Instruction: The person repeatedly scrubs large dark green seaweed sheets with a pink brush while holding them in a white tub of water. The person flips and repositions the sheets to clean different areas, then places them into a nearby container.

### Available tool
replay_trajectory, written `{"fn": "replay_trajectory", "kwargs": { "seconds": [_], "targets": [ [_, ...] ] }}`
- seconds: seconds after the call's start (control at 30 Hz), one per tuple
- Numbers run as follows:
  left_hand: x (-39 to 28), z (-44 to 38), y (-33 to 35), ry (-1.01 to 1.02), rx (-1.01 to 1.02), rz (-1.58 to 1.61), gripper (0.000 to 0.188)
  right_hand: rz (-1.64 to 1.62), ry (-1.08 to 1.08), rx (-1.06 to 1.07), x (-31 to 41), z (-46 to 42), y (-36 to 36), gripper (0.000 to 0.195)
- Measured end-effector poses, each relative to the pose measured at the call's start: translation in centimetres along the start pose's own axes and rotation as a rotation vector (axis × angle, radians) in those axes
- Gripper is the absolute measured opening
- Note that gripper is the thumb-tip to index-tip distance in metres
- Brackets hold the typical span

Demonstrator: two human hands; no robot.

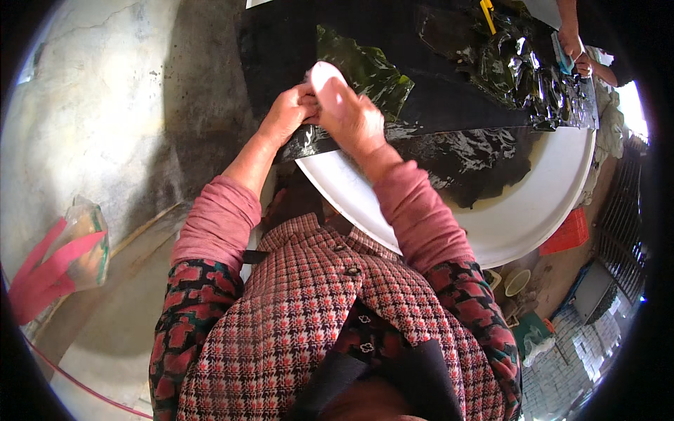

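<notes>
My right hand (359,125) grips a pale pink oval object (328,84), perhaps a brush; it is blurred and its underside is hidden. Close beside it, my left hand (289,111) has its fingers curled at the left part of a black board (453,97); whether they pinch anything is hidden. A wet, dark green sheet of kelp (366,66) lies flat on the board just beyond my hands. Below the board's near edge, a large round white tub (526,226) holds a dark, wet sheet (468,158), apparently kelp, in brownish water.
Glossy kelp (518,79) is heaped on the board's right, near a yellow-handled tool (487,17). Another person's hands (574,50) hold a light blue object (563,55) there. A red crate (566,231) stands right of the tub. Pink ribbon-like strips (47,273) and a plastic bag (87,252) are at left.
</notes>
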State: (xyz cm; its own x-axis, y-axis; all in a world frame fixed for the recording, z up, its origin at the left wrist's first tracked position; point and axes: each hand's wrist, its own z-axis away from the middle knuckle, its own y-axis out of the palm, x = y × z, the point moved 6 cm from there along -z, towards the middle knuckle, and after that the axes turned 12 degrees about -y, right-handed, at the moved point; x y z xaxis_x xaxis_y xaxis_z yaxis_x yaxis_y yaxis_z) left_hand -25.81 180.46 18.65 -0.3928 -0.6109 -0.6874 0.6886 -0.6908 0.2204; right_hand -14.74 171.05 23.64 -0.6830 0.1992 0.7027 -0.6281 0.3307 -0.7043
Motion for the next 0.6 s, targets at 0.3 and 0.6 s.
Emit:
{"fn": "replay_trajectory", "kwargs": {
  "seconds": [0.3, 0.6],
  "targets": [
    [0.6, 0.0, 0.3, -0.005, -0.034, -0.046, 0.034, 0.221, -0.066, 0.036, -6.1, -2.6, 0.6, 0.053],
    [0.7, -0.2, 0.4, 0.047, 0.001, -0.027, 0.032, 0.299, -0.014, 0.171, -2.2, -3.4, -2.6, 0.044]
  ]
}}
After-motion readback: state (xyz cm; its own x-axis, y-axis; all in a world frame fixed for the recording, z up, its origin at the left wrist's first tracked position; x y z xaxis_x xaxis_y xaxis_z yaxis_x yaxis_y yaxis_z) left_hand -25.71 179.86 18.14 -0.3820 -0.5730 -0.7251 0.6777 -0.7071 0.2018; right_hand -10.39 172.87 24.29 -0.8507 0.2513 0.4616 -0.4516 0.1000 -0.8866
